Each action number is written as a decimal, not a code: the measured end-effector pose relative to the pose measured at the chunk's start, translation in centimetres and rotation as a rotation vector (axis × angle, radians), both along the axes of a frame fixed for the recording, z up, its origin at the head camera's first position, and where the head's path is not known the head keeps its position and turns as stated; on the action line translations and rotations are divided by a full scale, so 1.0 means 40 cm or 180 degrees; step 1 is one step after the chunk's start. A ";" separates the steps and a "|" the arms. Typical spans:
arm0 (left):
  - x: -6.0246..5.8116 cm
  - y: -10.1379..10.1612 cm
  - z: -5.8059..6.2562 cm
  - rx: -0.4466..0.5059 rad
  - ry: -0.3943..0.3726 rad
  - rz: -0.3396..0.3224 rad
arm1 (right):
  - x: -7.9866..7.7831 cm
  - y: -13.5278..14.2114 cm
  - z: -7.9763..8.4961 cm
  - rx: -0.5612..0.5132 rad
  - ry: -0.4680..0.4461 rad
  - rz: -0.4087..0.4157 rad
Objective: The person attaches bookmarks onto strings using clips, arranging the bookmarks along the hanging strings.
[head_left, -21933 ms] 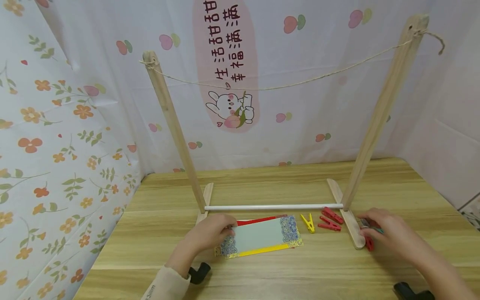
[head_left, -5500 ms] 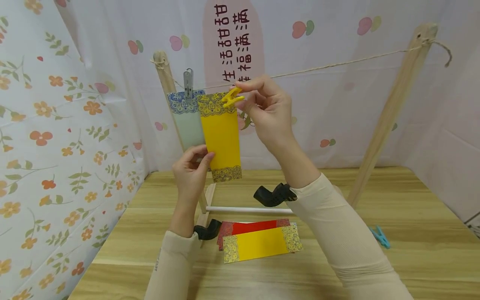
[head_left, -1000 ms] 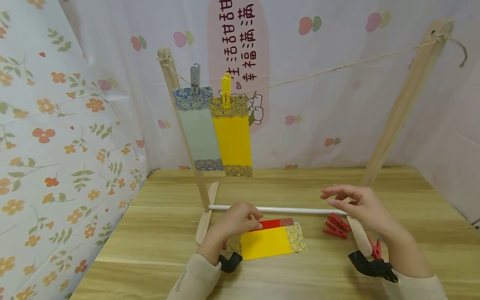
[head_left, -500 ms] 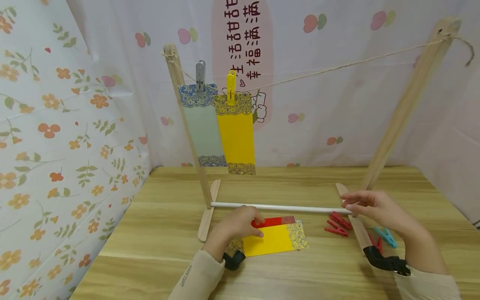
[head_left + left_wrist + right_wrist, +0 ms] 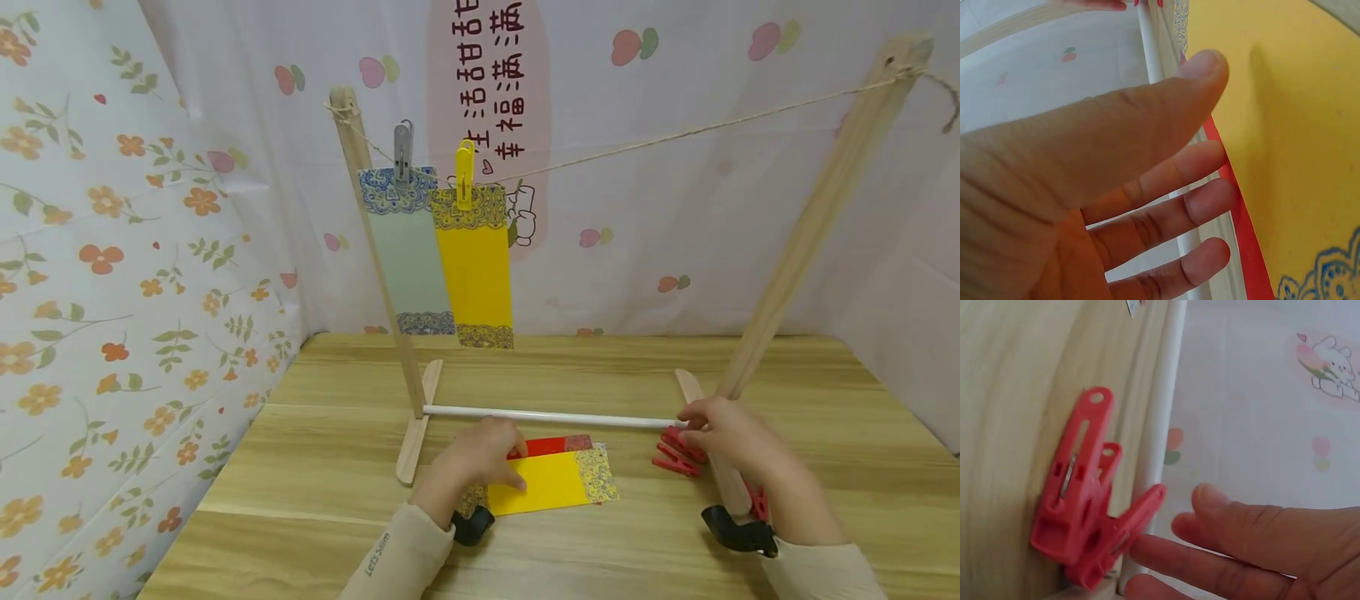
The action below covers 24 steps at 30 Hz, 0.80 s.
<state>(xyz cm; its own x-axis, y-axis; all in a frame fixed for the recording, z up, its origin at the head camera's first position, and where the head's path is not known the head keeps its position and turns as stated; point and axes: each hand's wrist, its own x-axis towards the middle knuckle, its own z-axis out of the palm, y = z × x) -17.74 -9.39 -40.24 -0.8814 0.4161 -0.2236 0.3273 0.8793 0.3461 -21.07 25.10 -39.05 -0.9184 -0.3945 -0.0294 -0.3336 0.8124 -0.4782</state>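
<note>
My left hand (image 5: pixel 480 454) is over the left part of a small stack of cards, thumb and fingers apart. A yellow card (image 5: pixel 543 483) with patterned ends lies on top, a red card (image 5: pixel 546 447) showing beneath it; in the left wrist view the fingertips are right at the cards' edge. My right hand (image 5: pixel 727 433) has its fingertips at two red clothespins (image 5: pixel 1075 478) next to the stand's right foot, fingers not closed round them. From the string hang a pale green card (image 5: pixel 408 262) under a grey clothespin (image 5: pixel 402 154) and a yellow card under a yellow clothespin (image 5: pixel 465 171).
The wooden stand has a left post (image 5: pixel 382 275), a right post (image 5: pixel 817 225), a sagging string (image 5: pixel 675 135) and a white crossbar (image 5: pixel 555 416) low across the table. Another red clothespin (image 5: pixel 757 502) lies beside the right foot, partly behind the right wrist.
The yellow card, held at the string earlier, now hangs from its clothespin. Both hands have come down; the right has just lowered to the red clothespins, and a teal clothespin is now hidden.
</note>
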 end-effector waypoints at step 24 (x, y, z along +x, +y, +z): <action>0.044 0.058 0.004 -0.0979 0.0389 -0.0095 | 0.020 -0.041 -0.047 0.0029 0.0177 0.0260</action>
